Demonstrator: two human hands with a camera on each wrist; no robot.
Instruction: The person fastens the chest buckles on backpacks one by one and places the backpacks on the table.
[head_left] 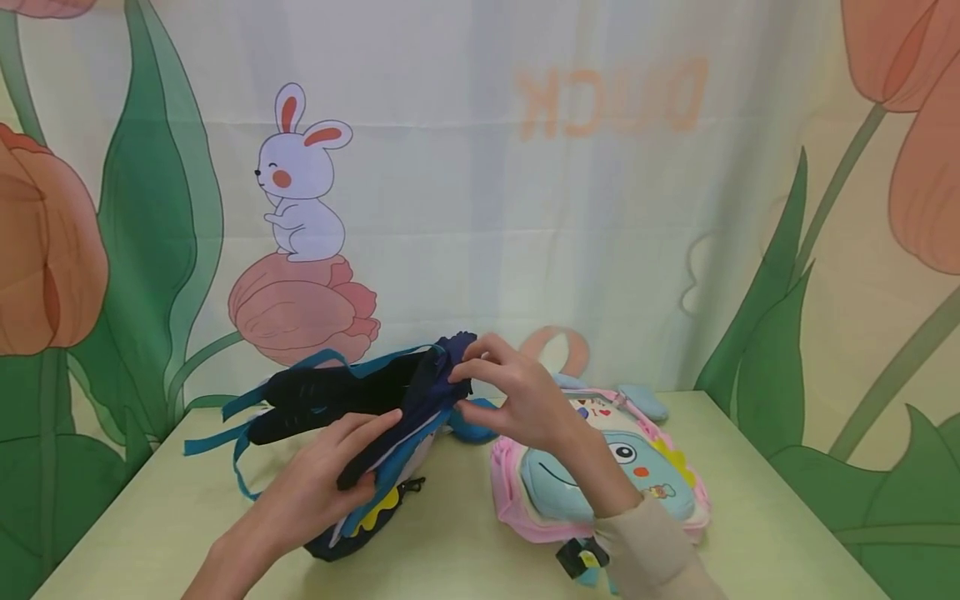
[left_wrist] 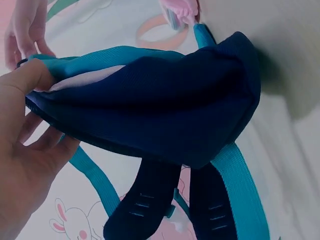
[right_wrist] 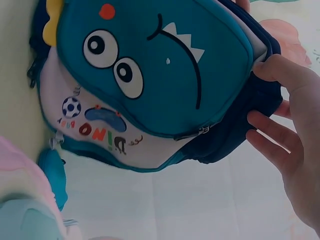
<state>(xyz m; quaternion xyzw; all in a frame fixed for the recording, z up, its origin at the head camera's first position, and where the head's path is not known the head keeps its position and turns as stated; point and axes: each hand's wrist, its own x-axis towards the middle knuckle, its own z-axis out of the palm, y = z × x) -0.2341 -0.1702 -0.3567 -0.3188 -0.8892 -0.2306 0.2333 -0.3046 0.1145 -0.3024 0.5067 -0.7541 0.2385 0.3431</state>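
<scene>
A navy and teal backpack (head_left: 420, 383) is held tilted up above the left half of the table, its straps hanging toward the left. The left hand (head_left: 322, 475) grips its near edge, thumb on one side and fingers on the other; the left wrist view shows this hand (left_wrist: 30, 140) pinching the navy fabric (left_wrist: 150, 110). At the far upper edge, the right hand (head_left: 517, 392) pinches the fabric between thumb and fingers. In the right wrist view, the right hand (right_wrist: 285, 130) holds the side of the bag, whose teal front (right_wrist: 160, 65) has eyes and teeth.
A pink and light blue backpack (head_left: 585, 475) lies on the pale green table (head_left: 450, 550) to the right, under the right forearm, with a black buckle (head_left: 581, 557) at its near side. Behind the table hangs a printed curtain (head_left: 450, 183) with tulips and a rabbit.
</scene>
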